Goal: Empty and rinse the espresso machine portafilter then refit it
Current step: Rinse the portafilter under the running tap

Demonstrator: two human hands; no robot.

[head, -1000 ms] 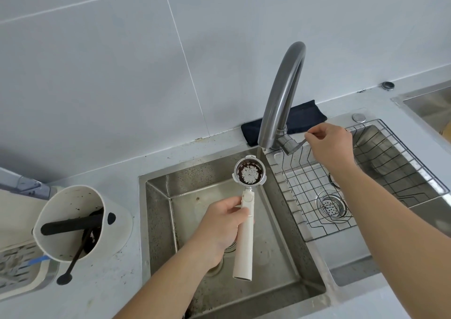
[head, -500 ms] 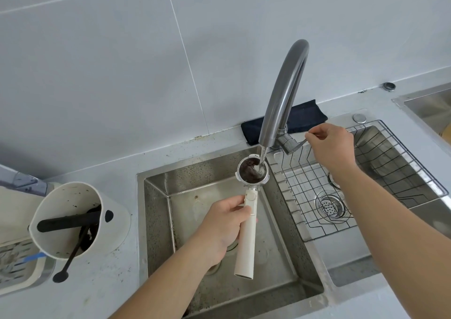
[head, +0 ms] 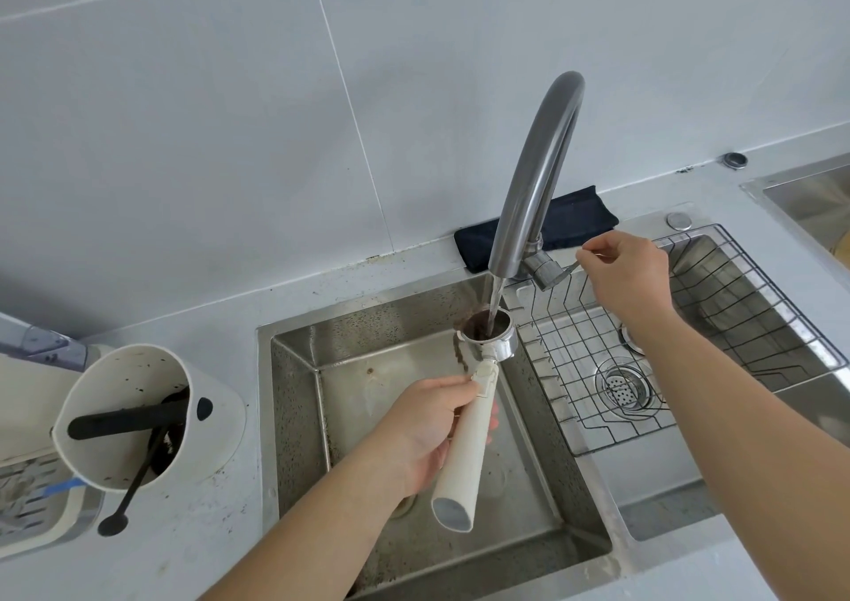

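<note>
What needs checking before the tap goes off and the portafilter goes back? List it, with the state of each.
1. Water stream lands inside the portafilter basket: ok.
2. Basket free of grounds: not ok, dark residue inside.
3. Left hand grips the white handle: ok.
4. Right hand pinches the tap lever: ok.
5. Basket is over the sink, so runoff stays in: ok.
6. Sink drain runs free: cannot tell, hidden by the hand.

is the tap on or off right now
On: a stream of water runs from the faucet spout into the portafilter basket, while the right hand pinches the lever.
</note>
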